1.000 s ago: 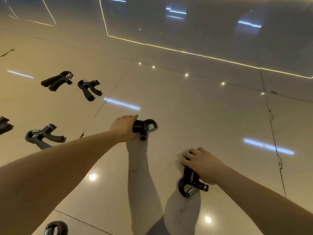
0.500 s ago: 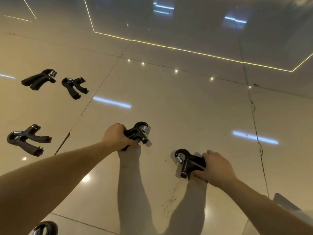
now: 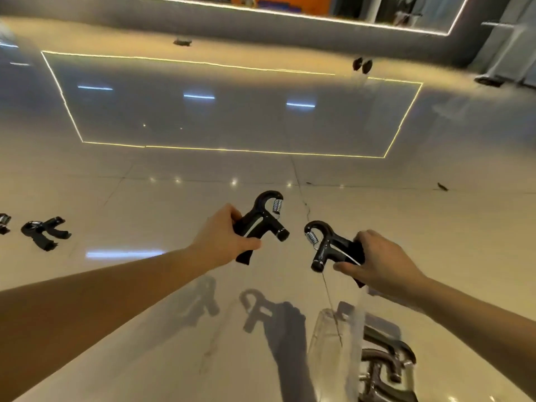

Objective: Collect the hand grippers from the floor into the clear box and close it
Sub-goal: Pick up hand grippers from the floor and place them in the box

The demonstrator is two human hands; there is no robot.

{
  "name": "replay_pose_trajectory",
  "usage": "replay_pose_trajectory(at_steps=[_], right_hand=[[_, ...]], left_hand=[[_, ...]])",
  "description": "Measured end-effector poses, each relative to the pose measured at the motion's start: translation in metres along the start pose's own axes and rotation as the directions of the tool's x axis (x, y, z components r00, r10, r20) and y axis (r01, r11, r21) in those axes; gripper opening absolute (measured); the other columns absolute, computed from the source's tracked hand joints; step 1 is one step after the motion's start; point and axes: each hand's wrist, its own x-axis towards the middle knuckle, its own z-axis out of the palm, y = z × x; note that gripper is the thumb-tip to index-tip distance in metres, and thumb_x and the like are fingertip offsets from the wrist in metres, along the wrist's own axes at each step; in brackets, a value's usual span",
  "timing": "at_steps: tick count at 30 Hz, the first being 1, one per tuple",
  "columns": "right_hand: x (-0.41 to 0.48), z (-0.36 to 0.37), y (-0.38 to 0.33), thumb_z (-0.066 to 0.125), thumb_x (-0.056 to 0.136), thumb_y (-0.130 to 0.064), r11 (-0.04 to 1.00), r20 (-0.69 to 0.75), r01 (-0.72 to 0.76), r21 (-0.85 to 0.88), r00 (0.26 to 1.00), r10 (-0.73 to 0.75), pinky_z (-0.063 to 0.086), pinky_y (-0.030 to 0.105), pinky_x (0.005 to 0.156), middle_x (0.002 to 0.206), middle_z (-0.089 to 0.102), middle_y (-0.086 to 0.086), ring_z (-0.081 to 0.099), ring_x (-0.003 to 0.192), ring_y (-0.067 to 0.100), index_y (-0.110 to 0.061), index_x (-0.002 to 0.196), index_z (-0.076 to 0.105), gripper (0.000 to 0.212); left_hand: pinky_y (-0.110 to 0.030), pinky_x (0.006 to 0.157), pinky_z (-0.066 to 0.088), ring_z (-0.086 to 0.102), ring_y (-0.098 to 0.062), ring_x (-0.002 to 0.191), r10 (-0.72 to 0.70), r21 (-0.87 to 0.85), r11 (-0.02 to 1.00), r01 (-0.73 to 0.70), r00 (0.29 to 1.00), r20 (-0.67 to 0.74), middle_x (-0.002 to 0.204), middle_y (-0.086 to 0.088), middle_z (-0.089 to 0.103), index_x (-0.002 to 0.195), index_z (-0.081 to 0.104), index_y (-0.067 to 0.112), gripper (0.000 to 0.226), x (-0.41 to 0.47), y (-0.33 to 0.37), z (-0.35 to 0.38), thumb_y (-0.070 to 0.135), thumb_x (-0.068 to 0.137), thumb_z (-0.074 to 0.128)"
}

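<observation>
A: Head view, nearest first. Clear box (image 3: 333,352) sits at the bottom right edge, on the floor (image 3: 145,358). At least two or three hand grippers (image 3: 385,358) already lie inside it. Count uncertain.

B: Why uncertain?

A: The frame cuts the box off below and its walls blur and reflect. I see no lid; whether one is out of frame I cannot tell.

B: Hands?

A: Left hand (image 3: 223,239) is wrapped around the handles of the left gripper (image 3: 261,221), fingers curled shut on it, spring end pointing up and away. Right hand (image 3: 383,262) grips the right gripper (image 3: 327,248) the same way, fingers closed over the handles. Both are lifted clear of the floor, above and beyond the box, judging by their shadows below.

B: What is left?

A: Judgement: these two go in next. Farther left, one loose gripper (image 3: 43,233) lies on the floor, and another (image 3: 4,223) is clipped by the left edge. Then the closing step, not yet begun.

B: Beyond that?

A: Small dark shapes on the far floor, one at mid-distance right (image 3: 443,186) and two nearer the wall (image 3: 182,42) (image 3: 362,65). Too small to say if they are grippers.
</observation>
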Motion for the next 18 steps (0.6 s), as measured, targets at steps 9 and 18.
replay_pose_trajectory(at_steps=[9,18], right_hand=[[-0.120,-0.050,0.123,0.073,0.088,-0.046,0.918,0.040,-0.203,0.340,0.979,0.202,0.058,0.026,0.059,0.084,0.068,0.000,0.069,0.069,0.011,-0.019,0.104,0.056,0.035],[-0.155,-0.001,0.201,0.078,0.081,-0.050,0.764,0.116,-0.398,0.507,0.910,0.397,0.052,0.040,0.066,0.091,0.066,0.010,0.066,0.083,0.025,-0.012,0.099,0.056,0.048]], left_hand=[[-0.027,0.072,0.052,0.064,-0.013,0.085,0.035,-0.057,0.998,-0.024,0.980,0.196,0.100,-0.002,0.061,0.120,0.054,0.016,0.051,-0.062,0.128,0.103,0.027,0.080,0.083],[-0.025,0.072,0.058,0.068,-0.014,0.089,-0.008,0.077,0.997,-0.022,0.928,0.371,0.102,0.000,0.065,0.109,0.055,0.024,0.047,-0.112,0.129,0.197,0.028,0.073,0.087]])
